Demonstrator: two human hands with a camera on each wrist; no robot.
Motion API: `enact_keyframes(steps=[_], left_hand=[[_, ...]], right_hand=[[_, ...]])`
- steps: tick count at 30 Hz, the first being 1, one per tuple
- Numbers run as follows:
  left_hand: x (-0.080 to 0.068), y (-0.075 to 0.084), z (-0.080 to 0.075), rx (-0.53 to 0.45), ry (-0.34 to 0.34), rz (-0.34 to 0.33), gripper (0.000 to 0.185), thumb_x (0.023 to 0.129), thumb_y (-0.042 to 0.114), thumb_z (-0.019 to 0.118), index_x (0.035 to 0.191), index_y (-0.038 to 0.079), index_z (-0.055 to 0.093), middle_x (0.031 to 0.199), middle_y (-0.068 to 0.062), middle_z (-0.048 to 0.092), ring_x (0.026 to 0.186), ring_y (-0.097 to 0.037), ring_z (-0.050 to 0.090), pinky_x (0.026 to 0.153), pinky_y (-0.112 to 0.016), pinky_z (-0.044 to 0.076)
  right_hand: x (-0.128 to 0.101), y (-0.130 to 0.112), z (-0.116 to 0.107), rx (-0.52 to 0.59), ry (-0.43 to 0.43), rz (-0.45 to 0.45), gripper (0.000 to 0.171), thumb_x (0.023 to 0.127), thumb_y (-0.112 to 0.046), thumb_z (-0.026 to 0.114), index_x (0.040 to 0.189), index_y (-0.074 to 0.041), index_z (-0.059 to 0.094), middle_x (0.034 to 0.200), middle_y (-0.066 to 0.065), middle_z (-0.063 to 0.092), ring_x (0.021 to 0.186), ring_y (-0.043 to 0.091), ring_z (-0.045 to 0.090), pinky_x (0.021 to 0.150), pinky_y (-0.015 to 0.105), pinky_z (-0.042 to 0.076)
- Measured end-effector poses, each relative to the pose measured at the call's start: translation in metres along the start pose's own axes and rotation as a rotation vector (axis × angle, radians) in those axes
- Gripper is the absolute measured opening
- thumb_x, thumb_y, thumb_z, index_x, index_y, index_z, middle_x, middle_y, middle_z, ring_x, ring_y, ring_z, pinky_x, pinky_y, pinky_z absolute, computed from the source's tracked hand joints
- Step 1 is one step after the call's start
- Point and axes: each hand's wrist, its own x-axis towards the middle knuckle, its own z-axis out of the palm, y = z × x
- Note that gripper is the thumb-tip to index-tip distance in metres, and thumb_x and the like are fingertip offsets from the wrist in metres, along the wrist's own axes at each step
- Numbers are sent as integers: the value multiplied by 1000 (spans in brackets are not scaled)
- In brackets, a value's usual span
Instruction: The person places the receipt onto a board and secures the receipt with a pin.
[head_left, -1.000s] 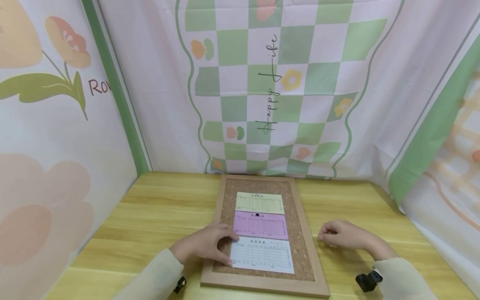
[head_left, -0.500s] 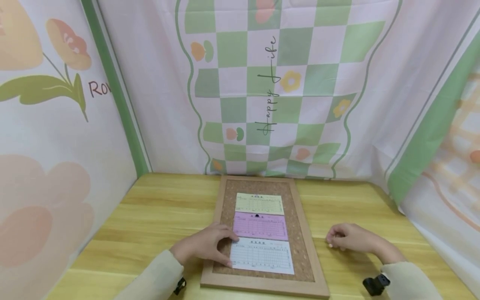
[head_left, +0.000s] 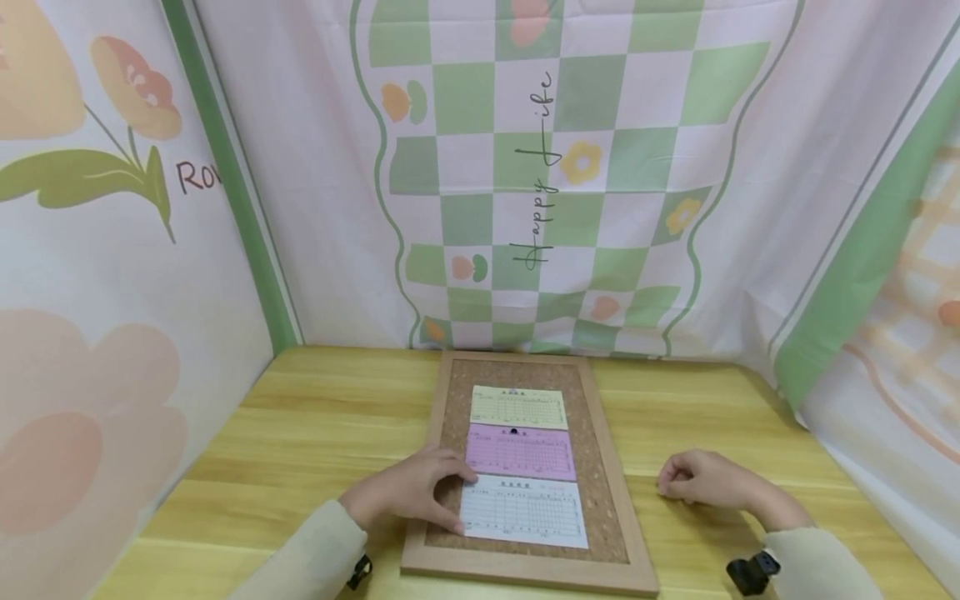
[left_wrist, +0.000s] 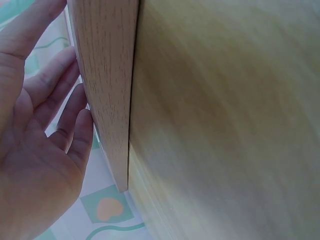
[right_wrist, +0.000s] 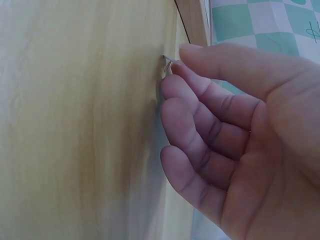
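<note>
A white printed form (head_left: pixel 522 510) lies at the near end of a framed cork board (head_left: pixel 459 375). Thumb and fingers of my left hand (head_left: pixel 415 490) are spread and touch its left edge; in the left wrist view that hand (left_wrist: pixel 45 130) reaches over the wooden frame (left_wrist: pixel 107 75). Above the white form lie a pink form (head_left: pixel 521 454) with a black pin head (head_left: pixel 513 431) at its top, and a yellow form (head_left: pixel 517 407). Right of the board, my right hand (head_left: pixel 708 479) pinches a small thin pin (right_wrist: pixel 168 58) between thumb and index finger; its head is hidden.
The wooden table (head_left: pixel 315 417) extends on both sides of the board. A green-and-white checked curtain (head_left: pixel 525 208) hangs directly behind the board's far end. Fabric walls stand left and right. A black wrist camera (head_left: pixel 752 573) sits at the right sleeve.
My right hand has drawn back to the right, away from the board's frame, and slowed. My left hand and the forms have stayed in place.
</note>
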Motion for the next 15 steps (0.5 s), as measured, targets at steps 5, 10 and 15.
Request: enact_keyframes(steps=[5, 10, 15], left_hand=[[0, -1, 1, -4, -1, 0, 65, 77, 50, 83, 130, 18, 64, 139, 4, 54, 132, -17, 43, 114, -38, 33], [0, -1, 1, -16, -2, 3, 65, 77, 50, 83, 130, 18, 64, 139, 5, 54, 131, -17, 44, 113, -37, 34], [0, 0, 1, -22, -2, -5, 65, 77, 50, 84, 130, 18, 64, 139, 5, 54, 131, -16, 44, 113, -37, 34]], right_hand=[[0, 1, 1, 5, 6, 9, 9, 95, -12, 68, 92, -4, 66, 73, 3, 60, 62, 12, 53, 54, 24, 45], [1, 0, 1, 15, 4, 13, 10, 95, -12, 67, 92, -3, 67, 73, 4, 60, 62, 12, 53, 55, 24, 45], [1, 1, 2, 0, 10, 18, 9, 95, -11, 67, 90, -4, 67, 73, 3, 60, 63, 12, 53, 55, 24, 45]])
